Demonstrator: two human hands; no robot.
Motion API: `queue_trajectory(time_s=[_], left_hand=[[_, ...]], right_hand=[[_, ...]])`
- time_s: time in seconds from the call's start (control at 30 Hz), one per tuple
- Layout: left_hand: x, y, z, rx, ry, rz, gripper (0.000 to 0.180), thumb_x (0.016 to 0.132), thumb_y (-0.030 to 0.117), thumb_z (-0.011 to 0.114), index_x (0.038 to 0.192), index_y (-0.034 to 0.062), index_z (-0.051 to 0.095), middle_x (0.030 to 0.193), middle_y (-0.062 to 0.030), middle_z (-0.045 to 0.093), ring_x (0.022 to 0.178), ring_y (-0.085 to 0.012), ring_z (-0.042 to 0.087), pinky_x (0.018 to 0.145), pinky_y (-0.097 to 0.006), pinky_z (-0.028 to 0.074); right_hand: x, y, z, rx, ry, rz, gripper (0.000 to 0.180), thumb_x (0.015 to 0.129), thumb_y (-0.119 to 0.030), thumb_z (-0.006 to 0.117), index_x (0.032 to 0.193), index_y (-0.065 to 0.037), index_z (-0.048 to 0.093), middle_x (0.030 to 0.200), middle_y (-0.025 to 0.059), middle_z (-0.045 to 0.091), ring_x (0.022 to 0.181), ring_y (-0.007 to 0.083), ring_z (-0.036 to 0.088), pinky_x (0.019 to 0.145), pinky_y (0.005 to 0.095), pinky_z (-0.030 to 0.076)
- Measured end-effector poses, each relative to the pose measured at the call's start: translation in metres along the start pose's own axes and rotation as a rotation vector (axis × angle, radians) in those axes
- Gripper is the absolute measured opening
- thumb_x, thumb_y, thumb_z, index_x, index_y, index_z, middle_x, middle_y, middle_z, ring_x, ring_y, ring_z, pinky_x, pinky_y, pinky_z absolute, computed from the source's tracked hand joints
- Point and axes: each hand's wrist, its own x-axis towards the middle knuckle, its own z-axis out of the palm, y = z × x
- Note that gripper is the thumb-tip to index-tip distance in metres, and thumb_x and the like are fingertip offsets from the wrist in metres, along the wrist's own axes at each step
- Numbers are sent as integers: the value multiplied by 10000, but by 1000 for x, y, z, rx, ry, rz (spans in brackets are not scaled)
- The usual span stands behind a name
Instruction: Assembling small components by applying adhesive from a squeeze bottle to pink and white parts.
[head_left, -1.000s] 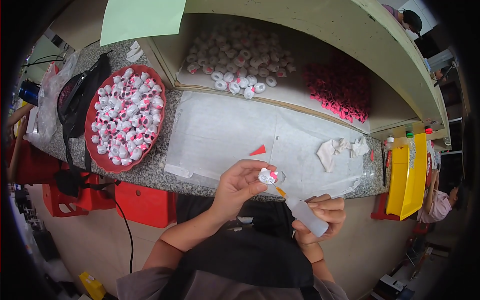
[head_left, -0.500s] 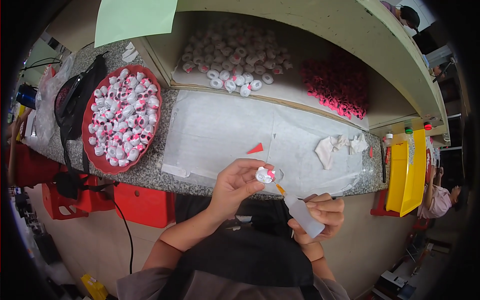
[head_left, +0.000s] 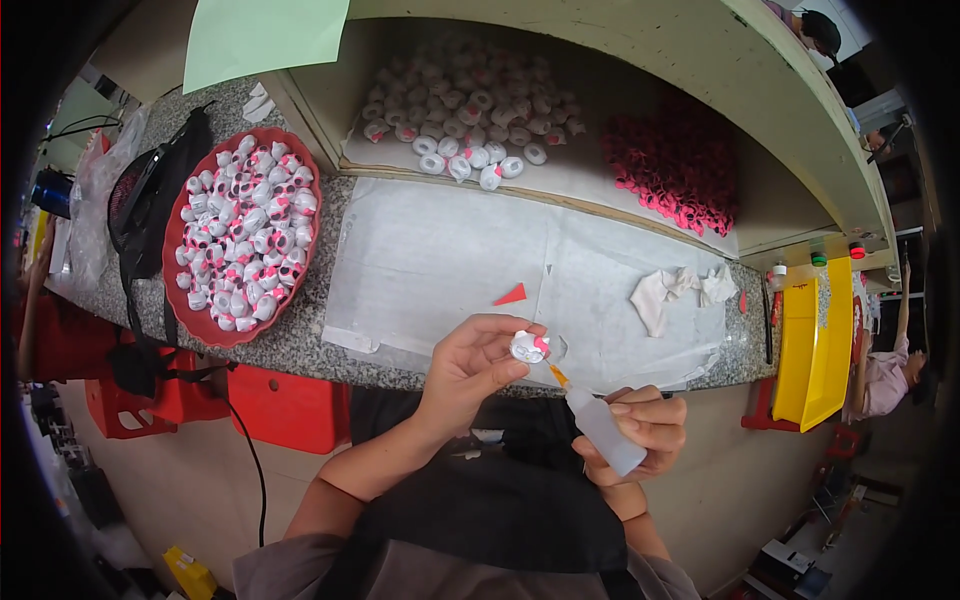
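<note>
Between the thumb and fingers of my left hand [head_left: 472, 372] is a small white cat-head toy piece [head_left: 528, 346] with a pink bow. My right hand [head_left: 645, 435] is wrapped round a translucent white squeeze bottle [head_left: 606, 428]. Its narrow orange tip [head_left: 559, 376] points up and left toward the toy piece, just short of it by the look of it. Both hands are over the near edge of a white paper sheet [head_left: 430, 250]. A red pointed wedge [head_left: 510, 295] lies on that sheet, beyond my left hand.
A red scalloped basin [head_left: 176, 262] full of similar pieces stands on the left. The shelf ahead holds heaps of white pieces [head_left: 470, 110] and dark pink parts [head_left: 675, 175]. Crumpled white tissue [head_left: 652, 300] lies right, near a yellow tray [head_left: 795, 350]. Red stools [head_left: 290, 410] stand below.
My hands, the toy piece and the bottle hold nearly the same pose. At the far right, a person in a pale pink top has stretched an arm out.
</note>
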Motion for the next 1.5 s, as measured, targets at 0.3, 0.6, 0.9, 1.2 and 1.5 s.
queue_trajectory(time_s=[0.3,0.6,0.9,1.2,1.5], left_hand=[[-1,0,2,36,17,46,298,735,-58,548,1015,-4,463,1046,-150,515,975,-188,517,846,-307,415],[-1,-3,-1,121,-24,72,311,725,-87,542,1021,-19,475,1049,-150,504,1000,-191,496,851,-300,405],[1,-5,-5,420,-59,267,295,716,-70,569,1003,-14,527,1039,-125,514,973,-193,491,852,-296,377],[0,-4,-6,473,-67,260,287,715,-97,541,991,-30,501,1028,-162,502,990,-213,480,860,-322,376],[0,-2,-2,140,-19,14,310,730,-87,532,1028,-27,470,1044,-168,516,971,-196,516,829,-298,421]], right_hand=[[1,-4,0,-14,-28,63,423,586,-164,764,834,-66,436,777,64,439,573,142,475,531,248,439],[1,-3,3,-17,7,71,412,596,-177,760,825,-73,433,769,58,439,571,136,477,544,251,438],[1,-2,3,-9,-24,61,425,582,-147,766,850,-70,445,779,63,447,585,143,486,549,255,442],[2,-4,0,-27,-57,56,403,586,-125,760,838,-59,453,783,70,452,587,151,492,539,252,441],[4,3,-1,9,-43,40,410,595,-151,757,838,-65,438,772,68,443,572,138,480,509,245,432]])
